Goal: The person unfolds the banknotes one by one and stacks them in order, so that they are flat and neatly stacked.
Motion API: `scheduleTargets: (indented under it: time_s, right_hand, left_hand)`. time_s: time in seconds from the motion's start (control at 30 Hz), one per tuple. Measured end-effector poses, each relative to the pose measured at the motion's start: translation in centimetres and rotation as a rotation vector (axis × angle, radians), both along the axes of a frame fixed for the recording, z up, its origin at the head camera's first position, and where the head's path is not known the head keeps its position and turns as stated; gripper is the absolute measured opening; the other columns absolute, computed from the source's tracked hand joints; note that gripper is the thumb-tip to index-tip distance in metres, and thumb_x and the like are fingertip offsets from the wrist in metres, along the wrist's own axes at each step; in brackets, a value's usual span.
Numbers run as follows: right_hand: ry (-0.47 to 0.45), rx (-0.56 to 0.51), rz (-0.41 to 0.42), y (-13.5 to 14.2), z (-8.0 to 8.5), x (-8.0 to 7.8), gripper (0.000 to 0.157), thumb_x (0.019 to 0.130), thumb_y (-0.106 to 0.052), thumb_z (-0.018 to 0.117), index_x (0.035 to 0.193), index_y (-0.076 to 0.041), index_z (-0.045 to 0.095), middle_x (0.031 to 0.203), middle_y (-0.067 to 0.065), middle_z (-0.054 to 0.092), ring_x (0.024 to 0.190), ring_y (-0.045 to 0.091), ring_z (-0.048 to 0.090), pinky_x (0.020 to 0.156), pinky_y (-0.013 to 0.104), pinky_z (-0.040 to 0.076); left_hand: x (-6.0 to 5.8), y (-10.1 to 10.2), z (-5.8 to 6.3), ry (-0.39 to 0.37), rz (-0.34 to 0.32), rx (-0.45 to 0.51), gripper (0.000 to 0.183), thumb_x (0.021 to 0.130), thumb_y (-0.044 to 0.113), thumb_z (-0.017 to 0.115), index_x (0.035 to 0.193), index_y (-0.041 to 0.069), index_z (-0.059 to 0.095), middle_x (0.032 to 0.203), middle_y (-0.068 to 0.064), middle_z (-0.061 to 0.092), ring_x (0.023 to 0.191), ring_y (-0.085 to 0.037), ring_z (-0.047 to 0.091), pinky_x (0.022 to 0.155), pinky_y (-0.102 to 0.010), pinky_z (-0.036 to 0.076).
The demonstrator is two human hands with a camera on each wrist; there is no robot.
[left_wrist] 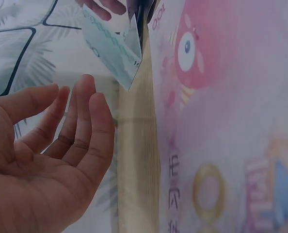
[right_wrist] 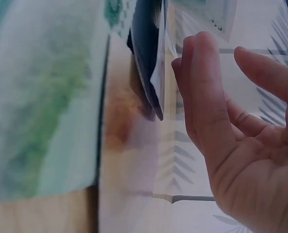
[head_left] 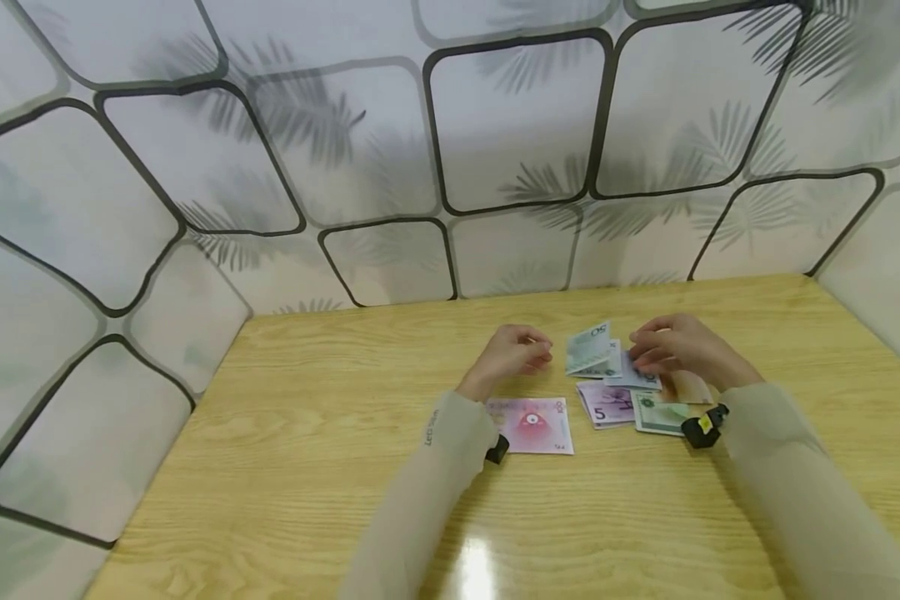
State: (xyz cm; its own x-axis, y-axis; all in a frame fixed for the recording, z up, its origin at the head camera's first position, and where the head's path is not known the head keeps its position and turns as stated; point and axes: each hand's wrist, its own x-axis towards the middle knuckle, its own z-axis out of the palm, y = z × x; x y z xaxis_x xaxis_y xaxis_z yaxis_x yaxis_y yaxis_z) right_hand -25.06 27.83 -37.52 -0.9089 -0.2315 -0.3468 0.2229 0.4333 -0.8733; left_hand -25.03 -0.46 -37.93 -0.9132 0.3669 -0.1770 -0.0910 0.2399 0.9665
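Over the table, my left hand hovers beyond a pink banknote marked 100. Its fingers are relaxed and hold nothing, as the left wrist view shows. My right hand hangs above a group of notes, fingers loosely bent with a gap to the thumb. Between the hands, a folded green note marked 50 stands partly up. Beside it lie a bluish note, a purple note marked 5, another green note and a brownish note, some overlapping. My right hand partly covers the group.
The wooden table meets a patterned fabric wall at the back. More of this fabric rises at the left and right sides. Small black devices sit at both wrists, and the left sleeve covers part of the pink note.
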Motion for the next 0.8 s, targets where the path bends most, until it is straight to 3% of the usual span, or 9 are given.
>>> scheduleTargets:
  time_s: [0.3,0.8]
  right_hand:
    - [-0.026,-0.01,-0.023,-0.2,0.3,-1.1,0.045,0.107,-0.018,0.054,0.132,0.019,0.044,0.097,0.008,0.071,0.082,0.014,0.068,0.076,0.029,0.061]
    - [-0.024,-0.042,-0.019,-0.4,-0.6,-2.1,0.042,0.105,-0.012,0.054,0.13,0.021,0.044,0.095,0.009,0.071,0.077,0.011,0.069,0.074,0.027,0.061]
  left_hand:
    - [-0.7,1.9,0.0,0.0,0.04,-0.013,0.019,0.101,0.004,0.061,0.112,-0.01,0.067,0.097,-0.024,0.071,0.093,-0.035,0.071,0.08,-0.036,0.061]
    - [-1.0,2.6,-0.6,-0.047,0.038,-0.104,0.018,0.1,0.006,0.062,0.112,-0.006,0.068,0.097,-0.017,0.072,0.09,-0.028,0.072,0.076,-0.03,0.061]
